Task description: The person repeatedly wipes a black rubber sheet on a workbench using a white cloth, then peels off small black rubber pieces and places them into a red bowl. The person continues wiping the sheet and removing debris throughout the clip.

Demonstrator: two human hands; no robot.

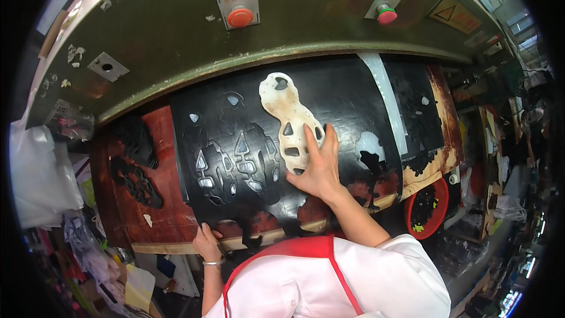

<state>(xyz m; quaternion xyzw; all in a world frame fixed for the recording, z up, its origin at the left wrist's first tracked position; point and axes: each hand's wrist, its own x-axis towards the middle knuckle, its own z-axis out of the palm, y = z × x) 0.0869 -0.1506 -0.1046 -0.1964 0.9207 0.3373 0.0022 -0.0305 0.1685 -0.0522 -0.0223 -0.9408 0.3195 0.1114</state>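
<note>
A white, sole-shaped cutting die with several openings lies on a black sheet. My right hand grips its near end, thumb on the left edge and fingers spread along the right edge. To the left of the die, sole-shaped outlines are cut into the sheet, and light patches show through the gaps. My left hand rests at the front edge of the red board, near the sheet's lower left corner. Its thumb stands apart from the fingers, and I see nothing held in it.
A green machine beam with a red push button and a pink one spans the far side. Black cut pieces lie at left. At right are another black sheet and a red basin of scraps.
</note>
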